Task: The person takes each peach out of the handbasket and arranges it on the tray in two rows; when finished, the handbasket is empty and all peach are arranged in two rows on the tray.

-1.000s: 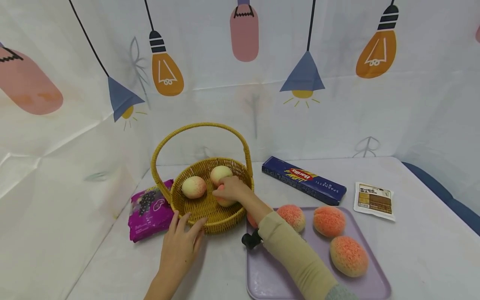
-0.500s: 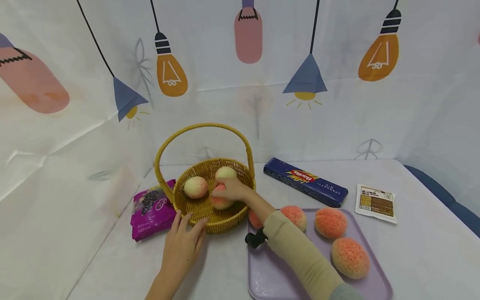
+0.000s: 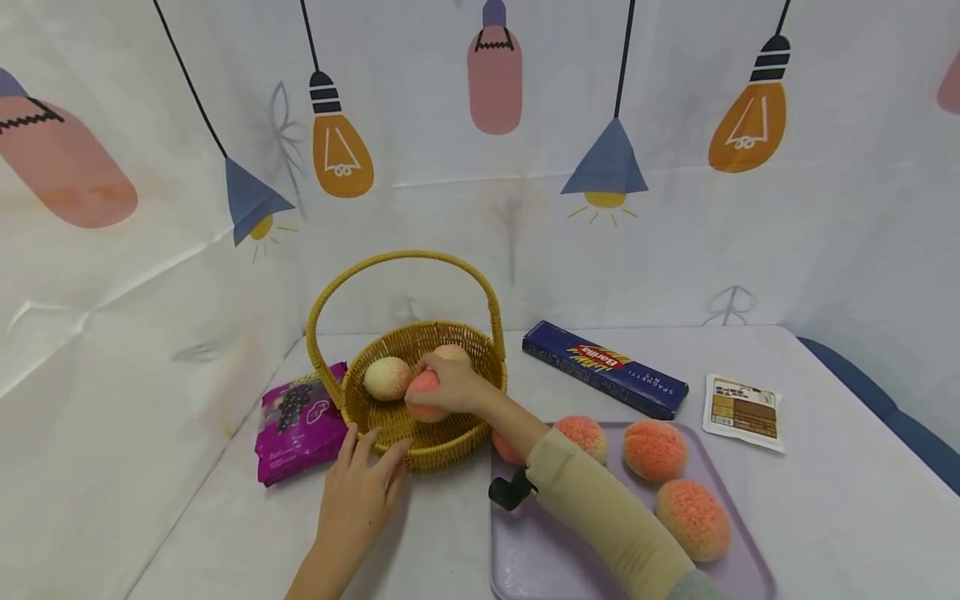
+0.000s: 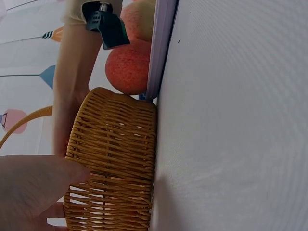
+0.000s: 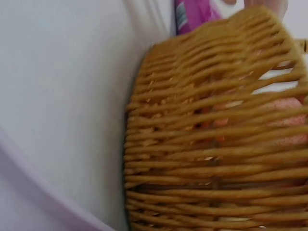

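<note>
Inside the wicker basket point(image 3: 442, 457) on the tabletop point(image 3: 431, 542), three peaches can be seen. A red-topped peach point(image 3: 425, 398) is pinched between the curled fingers of the right hand point(image 3: 453, 385); whether it is supported by the basket's floor cannot be told. A pale peach point(image 3: 387, 379) is placed to its left, and a rear peach point(image 3: 453, 354) is partly hidden by the right hand. The basket's near rim is touched by the left hand point(image 3: 360, 492), its fingers spread. Four more peaches point(image 3: 655, 450) are held on the lilac tray point(image 3: 547, 550), the leftmost partly covered by the right forearm. A purple packet point(image 3: 300, 427) is set beside the basket.
</note>
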`<state>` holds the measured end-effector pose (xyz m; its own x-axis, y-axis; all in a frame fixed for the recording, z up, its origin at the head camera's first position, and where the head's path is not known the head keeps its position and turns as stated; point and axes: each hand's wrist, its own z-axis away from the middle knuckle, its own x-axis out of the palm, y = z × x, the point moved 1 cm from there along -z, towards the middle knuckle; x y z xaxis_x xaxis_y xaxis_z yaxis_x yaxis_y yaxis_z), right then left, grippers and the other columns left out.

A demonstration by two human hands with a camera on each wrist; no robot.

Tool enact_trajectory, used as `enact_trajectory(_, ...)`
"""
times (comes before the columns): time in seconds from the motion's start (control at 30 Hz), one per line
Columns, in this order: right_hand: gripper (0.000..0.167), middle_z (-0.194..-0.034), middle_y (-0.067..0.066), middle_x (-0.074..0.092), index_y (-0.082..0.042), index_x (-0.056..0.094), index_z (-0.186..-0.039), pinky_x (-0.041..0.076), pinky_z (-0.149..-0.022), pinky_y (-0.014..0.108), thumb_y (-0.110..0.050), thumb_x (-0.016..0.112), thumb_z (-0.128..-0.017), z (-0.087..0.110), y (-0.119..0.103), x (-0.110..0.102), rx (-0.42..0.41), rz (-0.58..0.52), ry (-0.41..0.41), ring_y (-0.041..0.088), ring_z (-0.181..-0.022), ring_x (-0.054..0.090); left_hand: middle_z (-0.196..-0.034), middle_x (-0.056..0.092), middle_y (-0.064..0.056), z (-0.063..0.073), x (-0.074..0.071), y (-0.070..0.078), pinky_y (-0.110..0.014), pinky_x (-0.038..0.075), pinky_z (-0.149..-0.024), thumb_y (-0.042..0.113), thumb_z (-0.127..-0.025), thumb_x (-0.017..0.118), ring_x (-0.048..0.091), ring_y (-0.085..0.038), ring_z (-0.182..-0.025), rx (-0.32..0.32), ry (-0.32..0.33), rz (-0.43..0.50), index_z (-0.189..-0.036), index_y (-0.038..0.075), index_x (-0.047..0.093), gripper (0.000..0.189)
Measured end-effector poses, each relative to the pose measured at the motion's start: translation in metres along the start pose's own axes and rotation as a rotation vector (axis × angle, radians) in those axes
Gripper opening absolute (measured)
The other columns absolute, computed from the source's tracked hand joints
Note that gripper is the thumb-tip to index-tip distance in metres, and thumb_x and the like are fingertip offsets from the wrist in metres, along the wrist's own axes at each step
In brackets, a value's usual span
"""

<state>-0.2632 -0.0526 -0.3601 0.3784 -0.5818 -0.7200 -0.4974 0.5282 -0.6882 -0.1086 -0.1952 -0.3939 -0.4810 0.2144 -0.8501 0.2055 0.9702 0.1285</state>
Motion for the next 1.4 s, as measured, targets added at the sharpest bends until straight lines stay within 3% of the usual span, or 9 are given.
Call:
enact_trajectory(0.07, 0.036, -0.092, -0.003, 0.059, -0.021, 0.055, -0.105, 0.047, -0.075, 0.033, -0.043, 0.065, -0.079, 0.003, -0.005, -0.001, -0.028, 0.044, 0.028, 0.011, -0.082, 0.056, -0.118, 0.054, -0.019, 0.000, -0.001, 0.000, -0.063, 0.044, -0.074, 0.019, -0.080, 0.070, 0.035, -0.047, -0.123, -0.002, -0.006, 0.000, -0.108, 0.028, 0.065, 0.030)
enact_trajectory(0.2, 0.031, -0.089, -0.006, 0.060, -0.023, 0.059, -0.104, 0.045, -0.076, 0.033, -0.041, 0.065, -0.079, 0.011, -0.014, -0.005, -0.090, 0.131, 0.065, 0.012, -0.086, 0.052, -0.119, 0.053, -0.020, 0.000, -0.002, 0.001, -0.064, 0.043, -0.075, 0.019, -0.080, 0.070, 0.034, -0.047, -0.123, -0.002, -0.018, -0.002, -0.109, 0.028, 0.064, 0.031)
enact_trajectory(0.33, 0.032, -0.092, -0.006, 0.060, -0.022, 0.060, -0.106, 0.047, -0.065, 0.024, -0.040, 0.065, -0.079, 0.021, -0.020, -0.012, -0.100, 0.122, 0.073, 0.013, -0.089, 0.051, -0.118, 0.053, -0.020, 0.000, -0.002, 0.002, -0.064, 0.043, -0.075, 0.019, -0.080, 0.071, 0.034, -0.047, -0.124, 0.001, -0.018, -0.001, -0.110, 0.027, 0.065, 0.032)
enact_trajectory(0.57, 0.046, -0.106, -0.002, 0.056, -0.017, 0.056, -0.118, 0.047, -0.068, 0.026, -0.043, 0.063, -0.081, 0.048, -0.030, -0.027, -0.106, 0.136, 0.106, 0.014, -0.093, 0.051, -0.118, 0.054, -0.020, 0.000, 0.000, 0.001, -0.063, 0.044, -0.074, 0.018, -0.078, 0.072, 0.035, -0.047, -0.123, 0.009, -0.007, -0.006, -0.109, 0.026, 0.065, 0.032)
enact_trajectory(0.7, 0.049, -0.110, -0.002, 0.053, -0.020, 0.054, -0.119, 0.048, -0.068, 0.027, -0.046, 0.063, -0.078, 0.063, -0.030, -0.035, -0.092, 0.127, 0.135, 0.013, -0.094, 0.050, -0.118, 0.053, -0.020, 0.000, 0.000, 0.001, -0.063, 0.044, -0.074, 0.018, -0.078, 0.073, 0.034, -0.046, -0.123, 0.005, -0.010, -0.007, -0.109, 0.026, 0.065, 0.033)
enact_trajectory(0.97, 0.051, -0.100, -0.010, 0.055, -0.020, 0.055, -0.116, 0.047, -0.068, 0.026, -0.045, 0.067, -0.074, 0.091, -0.021, -0.049, -0.118, 0.105, 0.200, 0.008, -0.087, 0.051, -0.120, 0.052, -0.020, 0.001, -0.001, 0.002, -0.064, 0.043, -0.074, 0.019, -0.079, 0.071, 0.033, -0.046, -0.124, -0.003, -0.028, 0.000, -0.110, 0.026, 0.065, 0.032)
enact_trajectory(1.23, 0.039, -0.091, -0.017, 0.055, -0.031, 0.054, -0.104, 0.047, -0.066, 0.026, -0.043, 0.071, -0.071, 0.114, -0.017, -0.060, -0.098, 0.058, 0.248, 0.005, -0.082, 0.052, -0.116, 0.054, -0.021, 0.002, 0.000, 0.001, -0.064, 0.044, -0.072, 0.016, -0.077, 0.073, 0.035, -0.048, -0.121, 0.018, 0.024, 0.003, -0.108, 0.024, 0.066, 0.033)
enact_trajectory(1.4, 0.040, -0.094, -0.018, 0.054, -0.029, 0.054, -0.105, 0.047, -0.070, 0.028, -0.046, 0.071, -0.073, 0.132, -0.014, -0.066, -0.101, 0.078, 0.271, 0.005, -0.085, 0.051, -0.116, 0.054, -0.021, 0.002, 0.000, 0.000, -0.064, 0.044, -0.072, 0.016, -0.077, 0.073, 0.035, -0.048, -0.122, 0.017, 0.021, 0.004, -0.108, 0.024, 0.066, 0.033)
